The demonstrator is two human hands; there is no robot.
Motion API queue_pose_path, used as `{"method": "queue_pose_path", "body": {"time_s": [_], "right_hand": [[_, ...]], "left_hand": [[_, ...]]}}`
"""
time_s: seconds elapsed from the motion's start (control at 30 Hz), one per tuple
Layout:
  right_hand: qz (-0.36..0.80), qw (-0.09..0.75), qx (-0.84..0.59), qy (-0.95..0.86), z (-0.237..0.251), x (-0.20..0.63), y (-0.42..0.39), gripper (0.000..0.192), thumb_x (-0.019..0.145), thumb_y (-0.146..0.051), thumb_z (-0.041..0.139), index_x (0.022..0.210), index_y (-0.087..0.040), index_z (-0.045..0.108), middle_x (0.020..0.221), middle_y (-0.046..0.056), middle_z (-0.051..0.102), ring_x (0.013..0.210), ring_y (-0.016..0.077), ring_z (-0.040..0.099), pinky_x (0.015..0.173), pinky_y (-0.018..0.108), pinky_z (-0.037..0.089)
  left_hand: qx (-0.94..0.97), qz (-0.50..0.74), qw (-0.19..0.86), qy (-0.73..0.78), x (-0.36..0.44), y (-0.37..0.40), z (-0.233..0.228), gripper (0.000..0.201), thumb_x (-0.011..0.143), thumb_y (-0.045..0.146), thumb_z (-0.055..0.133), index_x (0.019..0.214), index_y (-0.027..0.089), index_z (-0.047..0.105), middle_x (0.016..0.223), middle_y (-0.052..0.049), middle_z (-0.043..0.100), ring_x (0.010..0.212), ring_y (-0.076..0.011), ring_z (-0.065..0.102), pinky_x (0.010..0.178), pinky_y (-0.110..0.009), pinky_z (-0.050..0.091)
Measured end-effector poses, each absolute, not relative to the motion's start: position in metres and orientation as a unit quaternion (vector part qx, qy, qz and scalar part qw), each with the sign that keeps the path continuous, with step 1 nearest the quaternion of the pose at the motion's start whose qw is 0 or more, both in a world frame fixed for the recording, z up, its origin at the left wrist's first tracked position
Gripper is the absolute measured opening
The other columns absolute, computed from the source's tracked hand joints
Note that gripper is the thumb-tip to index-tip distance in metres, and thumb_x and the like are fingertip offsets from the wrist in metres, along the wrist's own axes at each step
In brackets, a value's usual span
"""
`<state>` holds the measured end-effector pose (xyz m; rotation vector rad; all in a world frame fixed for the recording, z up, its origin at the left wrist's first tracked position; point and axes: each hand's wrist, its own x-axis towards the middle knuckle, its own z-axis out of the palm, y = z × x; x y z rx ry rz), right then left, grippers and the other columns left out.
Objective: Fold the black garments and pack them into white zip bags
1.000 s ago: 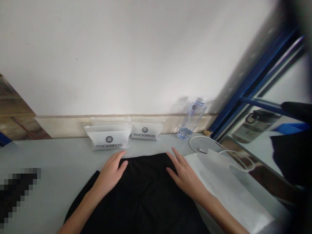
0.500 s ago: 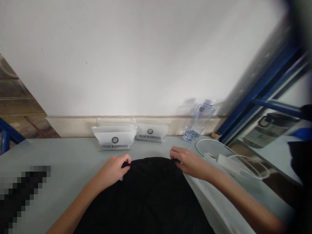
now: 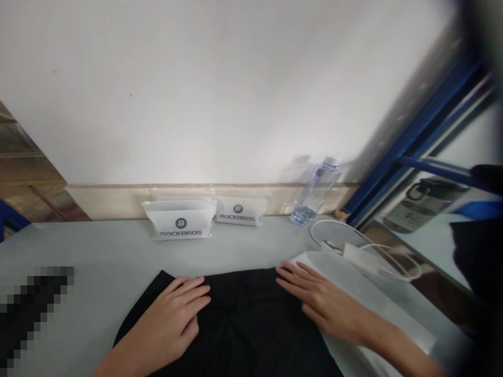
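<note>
A black cloth item (image 3: 243,324) lies on the grey table, its far edge running nearly straight between my hands; its lower part leaves the frame, and I cannot tell what kind of item it is. My left hand (image 3: 178,314) rests flat on its left side, fingers stretched out near the far edge. On the right, my right hand (image 3: 320,296) lies with fingers spread over the upper right corner. Partly beneath my right forearm is a white sheet or bag (image 3: 341,277), next to the cloth.
White ROCKBROS pouches (image 3: 181,222) stand against the wall at the back of the table (image 3: 90,251). A clear bottle (image 3: 314,193) stands right of them. A white adapter (image 3: 359,256) with a looped cable lies at the right, near a blue metal frame (image 3: 393,152).
Both hands have let go of the pinched far edge and now lie flat on the cloth. The cloth has come down nearer to me, with its left corner folded out.
</note>
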<state>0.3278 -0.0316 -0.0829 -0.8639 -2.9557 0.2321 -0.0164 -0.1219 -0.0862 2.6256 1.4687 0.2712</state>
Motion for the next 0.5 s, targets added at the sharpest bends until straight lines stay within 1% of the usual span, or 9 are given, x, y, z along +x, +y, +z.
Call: {"method": "queue_pose_path", "body": {"time_s": [0.07,0.17,0.23,0.3,0.4,0.5], "right_hand": [[0.091,0.037,-0.302,-0.948,-0.066,0.319,-0.034,0.054,0.086,-0.016,0.042,0.138,-0.025,0.038,0.143,0.001,0.039,0.134,0.0229,0.029,0.11,0.05,0.025],[0.074,0.097,-0.363,-0.924,-0.056,0.291,-0.037,0.045,0.094,-0.024,0.031,0.138,-0.02,0.039,0.141,0.004,0.042,0.132,0.0194,0.035,0.11,0.046,0.027],[0.04,0.111,-0.392,-0.912,-0.066,0.267,-0.041,0.044,0.096,-0.027,0.028,0.137,-0.017,0.04,0.141,0.007,0.042,0.131,0.0193,0.035,0.109,0.044,0.029],[0.012,0.093,-0.405,-0.91,-0.085,0.247,-0.047,0.045,0.095,-0.028,0.03,0.136,-0.015,0.041,0.141,0.01,0.039,0.131,0.0234,0.035,0.107,0.048,0.033],[-0.002,0.077,-0.428,-0.9,-0.115,0.233,-0.056,0.046,0.093,-0.028,0.033,0.136,-0.012,0.042,0.142,0.014,0.036,0.131,0.0301,0.033,0.102,0.055,0.035],[-0.042,0.068,-0.45,-0.89,-0.129,0.24,-0.059,0.048,0.093,-0.028,0.031,0.139,-0.013,0.037,0.144,0.013,0.032,0.132,0.0293,0.031,0.102,0.052,0.036]], "left_hand": [[0.858,0.105,0.06,0.5,0.0,-0.116,-0.072,0.044,0.081,0.01,0.043,0.12,0.025,0.057,0.125,0.0,0.059,0.121,-0.021,0.05,0.105,-0.045,0.038],[0.849,0.125,0.057,0.511,0.037,-0.104,-0.063,0.037,0.092,0.02,0.036,0.126,0.02,0.052,0.129,-0.003,0.056,0.123,-0.0193,0.047,0.104,-0.04,0.039],[0.841,0.129,0.054,0.522,0.06,-0.096,-0.071,0.039,0.094,0.025,0.034,0.129,0.017,0.048,0.134,-0.006,0.051,0.126,-0.0215,0.044,0.104,-0.043,0.038],[0.832,0.13,0.052,0.537,0.073,-0.091,-0.087,0.041,0.094,0.029,0.034,0.131,0.014,0.046,0.137,-0.009,0.048,0.127,-0.0249,0.042,0.104,-0.047,0.037],[0.825,0.127,0.058,0.547,0.072,-0.091,-0.111,0.044,0.095,0.033,0.033,0.135,0.016,0.041,0.141,-0.006,0.041,0.128,-0.0259,0.041,0.104,-0.05,0.036],[0.819,0.122,0.045,0.558,0.052,-0.098,-0.123,0.044,0.096,0.036,0.029,0.138,0.023,0.036,0.144,0.001,0.035,0.131,-0.0227,0.037,0.106,-0.048,0.034]]}}
